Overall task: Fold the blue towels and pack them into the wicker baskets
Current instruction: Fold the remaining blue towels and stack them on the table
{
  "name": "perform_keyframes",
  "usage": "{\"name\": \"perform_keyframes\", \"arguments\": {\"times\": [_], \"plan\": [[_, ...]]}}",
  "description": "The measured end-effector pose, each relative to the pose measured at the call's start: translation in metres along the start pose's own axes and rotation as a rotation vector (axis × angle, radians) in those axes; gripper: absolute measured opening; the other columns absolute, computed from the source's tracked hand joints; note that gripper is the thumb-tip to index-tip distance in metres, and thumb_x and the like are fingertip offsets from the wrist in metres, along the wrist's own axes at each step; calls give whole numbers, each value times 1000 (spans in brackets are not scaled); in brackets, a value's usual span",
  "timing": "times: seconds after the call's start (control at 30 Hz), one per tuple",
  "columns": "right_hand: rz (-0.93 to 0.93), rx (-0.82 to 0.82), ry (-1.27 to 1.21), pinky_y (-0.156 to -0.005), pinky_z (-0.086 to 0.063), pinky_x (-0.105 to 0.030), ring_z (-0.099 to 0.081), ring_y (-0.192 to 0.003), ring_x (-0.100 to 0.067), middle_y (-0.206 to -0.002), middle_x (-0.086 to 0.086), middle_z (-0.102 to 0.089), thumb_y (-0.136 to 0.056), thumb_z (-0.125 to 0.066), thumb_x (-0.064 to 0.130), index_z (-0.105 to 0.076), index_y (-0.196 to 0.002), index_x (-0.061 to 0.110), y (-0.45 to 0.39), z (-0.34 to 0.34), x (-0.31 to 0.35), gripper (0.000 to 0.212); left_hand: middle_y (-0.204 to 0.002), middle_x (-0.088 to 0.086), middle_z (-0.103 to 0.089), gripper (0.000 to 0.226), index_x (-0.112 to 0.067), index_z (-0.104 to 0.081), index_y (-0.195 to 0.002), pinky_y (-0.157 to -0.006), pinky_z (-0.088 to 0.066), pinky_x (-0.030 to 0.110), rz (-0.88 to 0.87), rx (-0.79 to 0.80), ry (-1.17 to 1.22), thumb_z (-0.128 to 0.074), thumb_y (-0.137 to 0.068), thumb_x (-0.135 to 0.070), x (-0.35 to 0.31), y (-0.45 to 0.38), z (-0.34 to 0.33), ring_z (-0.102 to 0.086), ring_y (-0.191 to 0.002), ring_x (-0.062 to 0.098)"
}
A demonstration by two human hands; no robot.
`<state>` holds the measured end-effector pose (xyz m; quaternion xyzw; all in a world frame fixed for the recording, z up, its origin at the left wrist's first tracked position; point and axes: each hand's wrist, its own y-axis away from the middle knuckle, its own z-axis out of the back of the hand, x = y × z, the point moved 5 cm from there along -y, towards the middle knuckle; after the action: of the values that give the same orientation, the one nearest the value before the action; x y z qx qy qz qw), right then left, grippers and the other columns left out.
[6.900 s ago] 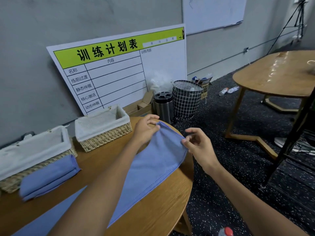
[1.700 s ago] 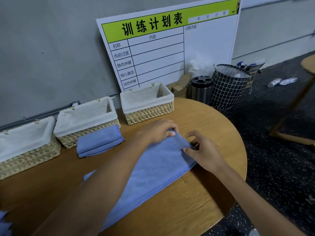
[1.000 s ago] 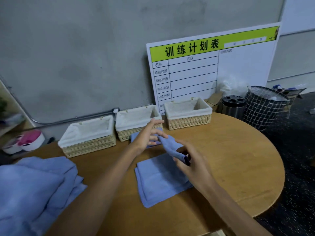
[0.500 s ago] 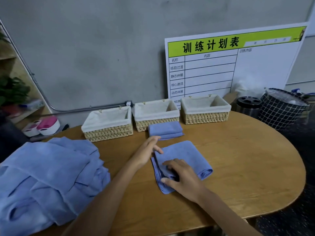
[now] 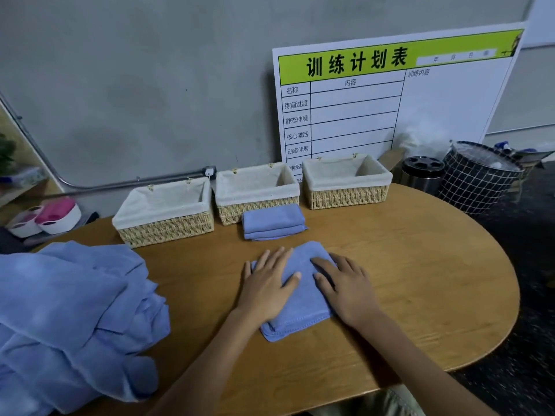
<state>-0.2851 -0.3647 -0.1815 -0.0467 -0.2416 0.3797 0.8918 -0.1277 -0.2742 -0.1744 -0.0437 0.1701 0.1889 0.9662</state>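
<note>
A folded towel [image 5: 301,291] was pressed flat on the surface [image 5: 420,274] by the left hand [image 5: 268,286] and the right hand [image 5: 345,288], fingers straight, nothing gripped. A second folded towel [image 5: 272,221] was laid touching the middle basket [image 5: 256,192]; unfolded towels [image 5: 72,319] were heaped at the left.

Wooden table [image 5: 420,280]; green-headed white chart board [image 5: 390,94] leaning on wall; steel bin [image 5: 422,172] beside grid-patterned basket bin [image 5: 477,178]; pink-white item [image 5: 51,214] left.

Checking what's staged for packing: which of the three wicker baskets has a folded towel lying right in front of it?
The middle basket: a folded blue towel lies against its front. The left basket and right basket have only bare table before them.
</note>
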Motion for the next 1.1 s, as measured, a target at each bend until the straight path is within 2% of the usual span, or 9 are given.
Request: {"name": "perform_keyframes", "arguments": {"times": [0.27, 0.47, 0.57, 0.67, 0.8, 0.87, 0.93, 1.0, 1.1], "plan": [[-18, 18, -24, -111, -27, -36, -38, -137, -19, -145, 4, -47, -87, -10, 64, -44, -143, 40, 1, 5, 1, 70, -165, -22, -6, 71, -43, -10, -158, -124, 1, 49, 19, -17, 0, -31, -96, -71, 14, 6, 5, 0, -153, 6], [-45, -24, -60, -102, -36, -38, -48, -122, -20, -129, 5, -56, -86, -18, 66, -48, -138, 37, 2, 10, -1, 66, -166, -23, 0, 106, -41, -3, -159, -124, 2, 48, 35, -13, -49, 6, -68, -95, 35, 20, 7, 2, -154, 6], [-56, -44, -25, -95, -39, -40, -49, -117, -22, -125, 6, -58, -86, -21, 68, -49, -136, 37, 2, 11, -2, 66, -166, -21, -1, 93, -40, 0, -159, -124, 3, 51, 55, 23, -84, -7, -79, -87, 34, 26, 11, 2, -154, 8], [-73, -41, -37, -90, -39, -40, -49, -114, -23, -125, 7, -59, -92, -37, 64, -49, -137, 37, -1, 13, -3, 53, -166, -13, -16, 86, -36, -4, -160, -124, 1, 52, 70, 22, -133, -22, -88, -81, 33, 31, 19, -8, -154, 12], [-15, -13, -236, -91, -45, -39, -52, -114, -20, -129, 8, -61, -92, -65, 43, -50, -139, 34, -14, 16, -4, 50, -146, -11, -53, 77, -35, -20, -157, -122, -15, 50, 10, -35, -224, -30, -92, -76, 31, 24, 42, -46, -136, 13], [10, 47, -406, -91, -45, -30, -54, -113, -13, -128, 10, -60, -90, -71, 32, -50, -140, 31, -25, 18, -3, 55, -127, -14, -65, 66, -34, -33, -152, -110, -39, 45, 31, -41, -49, -40, -96, -68, 33, 9, 55, -60, -117, 12], [44, 146, -474, -88, -44, -25, -56, -108, -10, -118, 12, -60, -89, -73, 28, -49, -142, 33, -37, 17, -1, 59, -108, -13, -70, 57, -32, -42, -147, -93, -52, 43, 91, 14, 285, -52, -97, -58, 37, -10, 58, -66, -100, 9], [72, 229, -535, -90, -50, -28, -61, -103, -11, -115, 9, -62, -87, -75, 27, -48, -143, 36, -50, 12, 0, 62, -107, -10, -69, 56, -27, -42, -147, -93, -53, 42, 107, 98, 474, -58, -98, -49, 39, -29, 54, -66, -99, 8], [92, 308, -703, -90, -55, -31, -66, -101, -13, -110, -3, -68, -87, -76, 21, -49, -144, 27, -67, 6, 4, 63, -121, -7, -63, 58, -24, -40, -149, -103, -49, 43, 82, 154, 591, -60, -98, -41, 39, -49, 50, -61, -115, 13]]}}
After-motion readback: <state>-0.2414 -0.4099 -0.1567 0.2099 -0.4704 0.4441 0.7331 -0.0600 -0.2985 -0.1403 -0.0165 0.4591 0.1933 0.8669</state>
